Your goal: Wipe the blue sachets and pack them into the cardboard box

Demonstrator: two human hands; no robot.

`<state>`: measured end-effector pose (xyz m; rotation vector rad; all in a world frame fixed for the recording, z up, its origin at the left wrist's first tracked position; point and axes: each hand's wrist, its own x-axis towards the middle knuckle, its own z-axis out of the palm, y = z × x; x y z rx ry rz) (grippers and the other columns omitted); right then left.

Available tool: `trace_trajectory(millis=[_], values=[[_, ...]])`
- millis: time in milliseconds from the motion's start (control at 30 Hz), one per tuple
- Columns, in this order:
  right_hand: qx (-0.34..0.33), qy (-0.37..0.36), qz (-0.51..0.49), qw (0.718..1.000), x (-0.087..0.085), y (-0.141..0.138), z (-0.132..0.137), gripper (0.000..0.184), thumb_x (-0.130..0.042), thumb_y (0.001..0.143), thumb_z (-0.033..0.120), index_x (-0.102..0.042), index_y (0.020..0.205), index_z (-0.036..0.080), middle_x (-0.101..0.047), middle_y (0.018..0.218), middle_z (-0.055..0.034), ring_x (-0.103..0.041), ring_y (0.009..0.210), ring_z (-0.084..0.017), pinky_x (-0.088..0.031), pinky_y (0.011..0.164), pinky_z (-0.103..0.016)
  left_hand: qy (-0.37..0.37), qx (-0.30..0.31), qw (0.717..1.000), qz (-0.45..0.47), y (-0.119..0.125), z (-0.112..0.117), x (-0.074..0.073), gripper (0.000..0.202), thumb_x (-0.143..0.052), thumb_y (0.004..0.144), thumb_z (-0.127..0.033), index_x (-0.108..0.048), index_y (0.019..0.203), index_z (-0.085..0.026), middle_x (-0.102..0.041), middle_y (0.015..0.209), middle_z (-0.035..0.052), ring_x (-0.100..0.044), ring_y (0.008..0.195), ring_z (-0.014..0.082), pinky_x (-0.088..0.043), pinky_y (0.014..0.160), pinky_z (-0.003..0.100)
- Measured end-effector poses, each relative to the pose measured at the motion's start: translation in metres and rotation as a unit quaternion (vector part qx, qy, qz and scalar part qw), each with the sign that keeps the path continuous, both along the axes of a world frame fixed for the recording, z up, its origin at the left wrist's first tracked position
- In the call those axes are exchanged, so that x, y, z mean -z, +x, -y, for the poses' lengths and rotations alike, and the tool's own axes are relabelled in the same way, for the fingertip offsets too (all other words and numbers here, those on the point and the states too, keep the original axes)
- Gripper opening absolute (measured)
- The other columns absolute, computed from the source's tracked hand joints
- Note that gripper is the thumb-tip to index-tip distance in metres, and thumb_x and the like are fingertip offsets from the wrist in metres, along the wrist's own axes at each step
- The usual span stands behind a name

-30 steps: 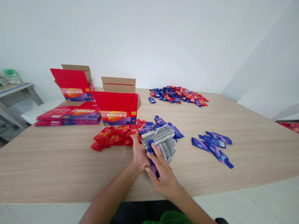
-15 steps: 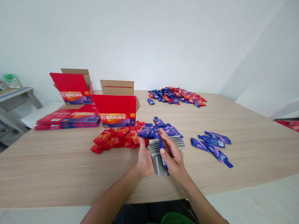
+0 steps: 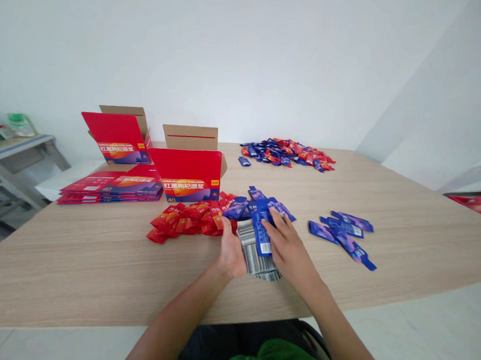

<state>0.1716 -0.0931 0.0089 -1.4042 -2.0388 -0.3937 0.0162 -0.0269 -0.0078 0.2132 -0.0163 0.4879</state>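
A bundle with grey, black and white stripes [image 3: 250,250] sits in front of me; I cannot tell its material. My left hand [image 3: 231,251] holds it from the left side, thumb raised and the other fingers hidden by the bundle. My right hand [image 3: 287,247] grips a flat blue packet [image 3: 263,238] along its right edge. The packet lies over the bundle, its printed side with a white barcode facing up. Just beyond are more blue packets [image 3: 237,207] and a heap of red packets [image 3: 178,221], touching one another.
Two open red cartons [image 3: 189,174] [image 3: 117,135] stand back left, beside a stack of flat cartons [image 3: 111,184]. Several loose blue packets [image 3: 344,233] lie to the right. A mixed red and blue heap [image 3: 287,152] is at the back of the wooden table [image 3: 109,283].
The blue packet has turned from edge-on to flat, so its barcode side now shows. My right hand has shifted slightly right with its fingers on the packet's edge. My left hand stays beside the bundle.
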Motion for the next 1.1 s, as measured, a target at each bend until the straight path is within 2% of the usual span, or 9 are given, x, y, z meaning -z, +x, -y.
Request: trace_trajectory(millis=[100, 200, 300, 400, 500, 633, 867, 1100], values=[[-0.03, -0.015, 0.053, 0.998, 0.002, -0.009, -0.001, 0.07, -0.04, 0.082, -0.005, -0.045, 0.151, 0.01, -0.044, 0.158, -0.0207, -0.028, 0.154, -0.03, -0.036, 0.121, -0.058, -0.006, 0.006, 1.0, -0.01, 0.001, -0.001, 0.004, 0.117, -0.016, 0.075, -0.097, -0.054, 0.144, -0.01, -0.066, 0.134, 0.0219, -0.057, 0.131, 0.0396, -0.033, 0.116, 0.057], [-0.01, -0.023, 0.068, 0.997, 0.002, -0.016, -0.002, 0.072, -0.04, 0.079, -0.007, -0.047, 0.149, 0.007, -0.048, 0.154, -0.0229, -0.033, 0.151, -0.032, -0.037, 0.12, -0.059, -0.007, 0.01, 1.0, -0.017, 0.001, -0.001, 0.005, 0.118, -0.014, 0.073, -0.098, -0.054, 0.144, -0.012, -0.066, 0.134, 0.0212, -0.057, 0.131, 0.0396, -0.032, 0.116, 0.057], [0.006, -0.055, 0.043, 0.998, -0.001, -0.018, -0.002, 0.063, -0.041, 0.088, -0.001, -0.048, 0.149, 0.01, -0.051, 0.152, -0.0212, -0.043, 0.146, -0.031, -0.04, 0.119, -0.057, -0.009, 0.005, 1.0, -0.027, 0.0, -0.001, 0.003, 0.118, -0.014, 0.073, -0.098, -0.056, 0.143, -0.013, -0.067, 0.134, 0.0211, -0.058, 0.13, 0.0399, -0.033, 0.115, 0.057], [0.009, -0.078, 0.024, 0.997, -0.003, -0.019, -0.001, 0.047, -0.044, 0.101, 0.017, -0.051, 0.148, 0.013, -0.052, 0.152, -0.0204, -0.047, 0.143, -0.031, -0.04, 0.118, -0.058, -0.011, -0.018, 0.998, -0.054, 0.0, 0.0, 0.003, 0.113, -0.017, 0.076, -0.097, -0.057, 0.142, -0.013, -0.067, 0.133, 0.0206, -0.059, 0.129, 0.039, -0.034, 0.115, 0.056], [0.011, -0.058, 0.031, 0.998, 0.004, -0.026, 0.002, 0.044, -0.047, 0.104, 0.027, -0.053, 0.146, 0.017, -0.041, 0.16, -0.0193, -0.035, 0.15, -0.034, -0.035, 0.119, -0.064, -0.01, -0.035, 0.997, -0.07, 0.001, 0.001, 0.005, 0.111, -0.019, 0.078, -0.095, -0.057, 0.142, -0.013, -0.068, 0.133, 0.0199, -0.059, 0.13, 0.0375, -0.034, 0.116, 0.054], [0.012, 0.016, 0.048, 0.999, 0.019, -0.036, 0.008, 0.05, -0.048, 0.102, 0.022, -0.045, 0.151, 0.014, -0.024, 0.167, -0.0206, -0.016, 0.156, -0.036, -0.036, 0.117, -0.065, -0.007, -0.036, 0.998, -0.05, 0.001, -0.001, 0.009, 0.114, -0.018, 0.078, -0.095, -0.055, 0.144, -0.01, -0.067, 0.134, 0.0202, -0.058, 0.132, 0.0357, -0.033, 0.119, 0.05], [0.028, 0.031, 0.09, 0.995, 0.034, -0.04, 0.022, 0.058, -0.05, 0.102, 0.02, -0.033, 0.157, 0.01, -0.019, 0.169, -0.0208, -0.009, 0.157, -0.039, -0.04, 0.114, -0.068, -0.013, -0.037, 0.999, -0.024, 0.003, -0.006, 0.009, 0.123, -0.009, 0.076, -0.096, -0.053, 0.144, -0.004, -0.065, 0.135, 0.0235, -0.057, 0.133, 0.0372, -0.032, 0.119, 0.05], [0.012, 0.024, 0.123, 0.992, 0.046, -0.036, 0.043, 0.058, -0.053, 0.102, 0.022, -0.036, 0.156, 0.008, -0.01, 0.17, -0.02, -0.008, 0.156, -0.043, -0.048, 0.108, -0.066, 0.005, -0.008, 1.0, -0.003, 0.0, -0.006, 0.007, 0.131, -0.007, 0.069, -0.1, -0.054, 0.142, -0.002, -0.063, 0.137, 0.0259, -0.054, 0.135, 0.0402, -0.03, 0.12, 0.053]])
